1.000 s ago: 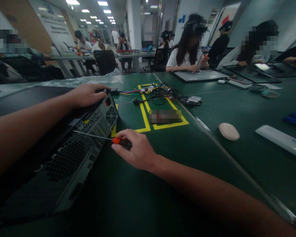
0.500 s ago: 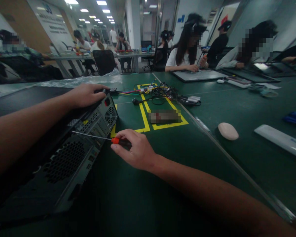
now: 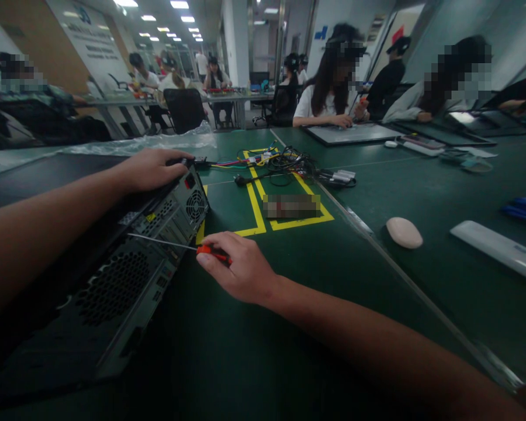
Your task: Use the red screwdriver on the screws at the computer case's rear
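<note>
A black desktop computer case (image 3: pixel 70 169) lies at the left, its rear panel with vents and ports turned towards the right. Across its top, at the rear edge, rests my left hand (image 3: pixel 160 169), fingers stretched out and lying on the case. My right hand (image 3: pixel 241 266) grips a screwdriver (image 3: pixel 205 250) by its orange and black handle, between thumb and fingers. The long thin shaft points left, and its tip meets the rear panel near the upper edge, above the large honeycomb vent (image 3: pixel 114 286). Whatever sits under the tip is too small to make out.
Beyond the case, a tangle of cables (image 3: pixel 289 161) lies by yellow tape outlines (image 3: pixel 258 216) on the green table (image 3: pixel 315 263). A blurred-out object (image 3: pixel 291 206) sits inside one outline. Rightward are a pale mouse (image 3: pixel 404 233) and a white bar (image 3: pixel 495 248). Several people work behind.
The screwdriver's handle has turned in my right fingers, showing more orange now. Its tip stays at the same spot on the panel. My left hand has not moved on the case.
</note>
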A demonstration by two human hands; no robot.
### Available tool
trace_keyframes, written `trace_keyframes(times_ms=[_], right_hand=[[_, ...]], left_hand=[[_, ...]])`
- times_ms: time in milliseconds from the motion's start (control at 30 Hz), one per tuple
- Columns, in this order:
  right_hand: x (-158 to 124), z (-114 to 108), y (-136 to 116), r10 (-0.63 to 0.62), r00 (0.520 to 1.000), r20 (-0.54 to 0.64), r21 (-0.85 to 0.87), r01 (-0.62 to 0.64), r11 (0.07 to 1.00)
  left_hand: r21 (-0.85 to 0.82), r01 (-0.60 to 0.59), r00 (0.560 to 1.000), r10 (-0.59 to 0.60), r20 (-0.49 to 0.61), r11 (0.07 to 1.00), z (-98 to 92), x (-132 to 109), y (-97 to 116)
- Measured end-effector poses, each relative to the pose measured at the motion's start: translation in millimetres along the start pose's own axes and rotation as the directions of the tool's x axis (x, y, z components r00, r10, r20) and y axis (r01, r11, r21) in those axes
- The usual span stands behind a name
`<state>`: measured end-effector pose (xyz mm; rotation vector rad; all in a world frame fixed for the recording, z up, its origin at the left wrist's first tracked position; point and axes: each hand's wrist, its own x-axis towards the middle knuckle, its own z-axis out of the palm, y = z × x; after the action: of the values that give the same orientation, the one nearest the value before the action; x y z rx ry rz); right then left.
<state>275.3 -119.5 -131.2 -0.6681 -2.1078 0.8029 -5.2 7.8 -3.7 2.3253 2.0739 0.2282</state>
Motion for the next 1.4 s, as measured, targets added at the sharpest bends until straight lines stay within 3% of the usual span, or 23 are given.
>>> trace_keyframes(times_ms=[467,1400], right_hand=[[0.5,4.4,6.3,-0.102,0.993,-0.056,0.004,0.102,0.995],[-1.6,4.1,5.1,-0.056,0.998,-0.040,0.017,0.056,0.998]], left_hand=[[0.027,-0.023,1.000,0.023,-0.007,0.999,1.0,-0.1,-2.5],[0.033,-0.024,1.000,0.025,-0.019,0.999,3.3,2.9,-4.3]])
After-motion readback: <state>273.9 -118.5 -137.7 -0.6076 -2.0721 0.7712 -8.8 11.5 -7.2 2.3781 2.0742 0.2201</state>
